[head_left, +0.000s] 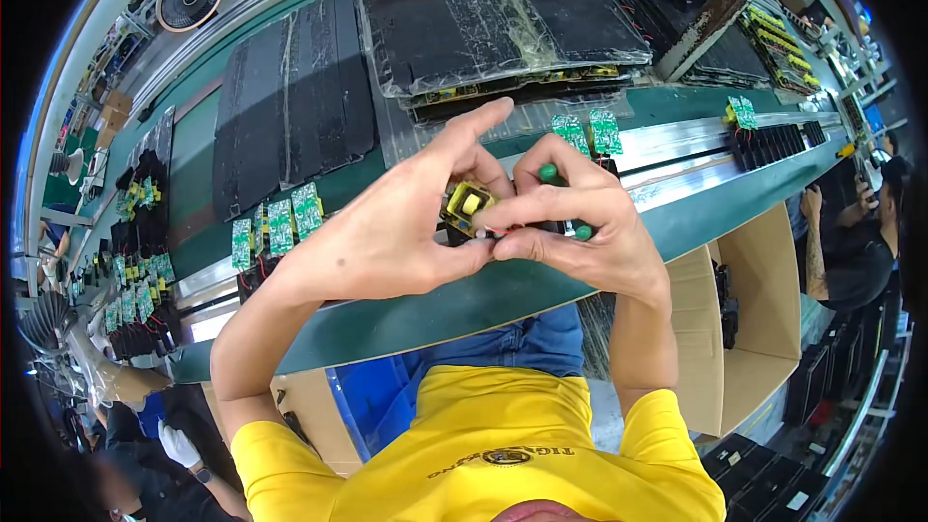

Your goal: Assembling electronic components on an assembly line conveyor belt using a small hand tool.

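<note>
In front of me, over the bench edge, my left hand (387, 222) curls around a small circuit board with a yellow transformer (471, 203). Its forefinger points up and away, and its thumb lies below the board. My right hand (590, 222) meets it from the right, fingertips pinched at the board's near side beside a bit of red wire. Two green handles (548, 173) of a hand tool, looking like pliers, stick out between the right fingers. The tool's jaws are hidden by the fingers.
Green circuit boards (280, 224) stand in black cases along a metal rail (667, 159) on the green bench (425, 329). Black sheets (512, 19) are stacked beyond, with boards between layers. An open cardboard box (754, 329) sits at right. Other people work at both sides.
</note>
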A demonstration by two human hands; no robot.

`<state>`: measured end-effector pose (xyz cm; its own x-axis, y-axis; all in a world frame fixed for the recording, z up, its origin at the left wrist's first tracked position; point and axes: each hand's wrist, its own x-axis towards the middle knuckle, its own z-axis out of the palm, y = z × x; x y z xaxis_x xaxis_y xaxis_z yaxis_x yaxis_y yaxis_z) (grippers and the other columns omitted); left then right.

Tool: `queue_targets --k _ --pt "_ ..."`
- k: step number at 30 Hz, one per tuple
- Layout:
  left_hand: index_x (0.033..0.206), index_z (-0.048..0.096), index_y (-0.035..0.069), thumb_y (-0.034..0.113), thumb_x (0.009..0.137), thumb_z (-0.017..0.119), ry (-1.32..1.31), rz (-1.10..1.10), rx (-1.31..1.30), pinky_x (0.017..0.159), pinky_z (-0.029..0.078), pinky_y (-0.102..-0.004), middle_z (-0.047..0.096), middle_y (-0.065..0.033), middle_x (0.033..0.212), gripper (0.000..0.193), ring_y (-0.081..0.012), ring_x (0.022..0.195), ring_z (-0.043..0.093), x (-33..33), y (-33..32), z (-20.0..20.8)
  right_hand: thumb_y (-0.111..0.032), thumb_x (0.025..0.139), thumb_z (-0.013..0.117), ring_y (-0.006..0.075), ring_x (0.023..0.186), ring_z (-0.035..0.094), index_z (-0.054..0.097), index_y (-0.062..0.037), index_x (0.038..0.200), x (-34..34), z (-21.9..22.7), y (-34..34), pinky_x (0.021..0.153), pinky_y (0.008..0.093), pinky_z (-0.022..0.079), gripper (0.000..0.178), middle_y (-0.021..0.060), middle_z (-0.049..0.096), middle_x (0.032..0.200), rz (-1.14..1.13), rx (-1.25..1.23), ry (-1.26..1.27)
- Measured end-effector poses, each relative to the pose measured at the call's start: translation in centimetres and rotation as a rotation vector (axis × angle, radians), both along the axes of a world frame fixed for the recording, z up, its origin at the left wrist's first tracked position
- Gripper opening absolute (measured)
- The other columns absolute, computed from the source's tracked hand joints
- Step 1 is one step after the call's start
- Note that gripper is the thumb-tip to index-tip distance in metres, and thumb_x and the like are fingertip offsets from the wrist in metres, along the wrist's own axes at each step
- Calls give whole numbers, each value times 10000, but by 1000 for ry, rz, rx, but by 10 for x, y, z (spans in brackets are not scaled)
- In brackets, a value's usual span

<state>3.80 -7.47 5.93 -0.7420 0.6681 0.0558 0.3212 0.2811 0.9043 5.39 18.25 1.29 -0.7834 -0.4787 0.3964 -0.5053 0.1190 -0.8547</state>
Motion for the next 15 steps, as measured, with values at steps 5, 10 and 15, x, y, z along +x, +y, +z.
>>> queue_targets --k 5,10,15 --pt "1779 331 -5 -62 912 654 -105 -79 114 959 536 -339 676 -133 1176 926 -221 1033 637 -2 -1 -12 -43 839 1016 167 960 575 946 -115 1177 14 -8 5 806 285 479 353 58 650 1117 -132 -173 103" --pt "1785 304 -8 -56 912 564 -402 -23 237 926 526 -330 659 -146 1199 912 -223 1029 623 16 8 -13 -39 852 1004 163 958 575 945 -101 1140 17 -16 -12 815 279 480 301 57 652 1116 -218 -356 29" --pt "1806 246 -17 -55 856 544 -47 155 222 985 510 -349 635 -137 1199 997 -232 1039 606 31 16 -10 -27 862 990 160 963 584 944 -89 1116 30 -11 -21 817 278 486 266 64 656 1111 -288 -198 -55"
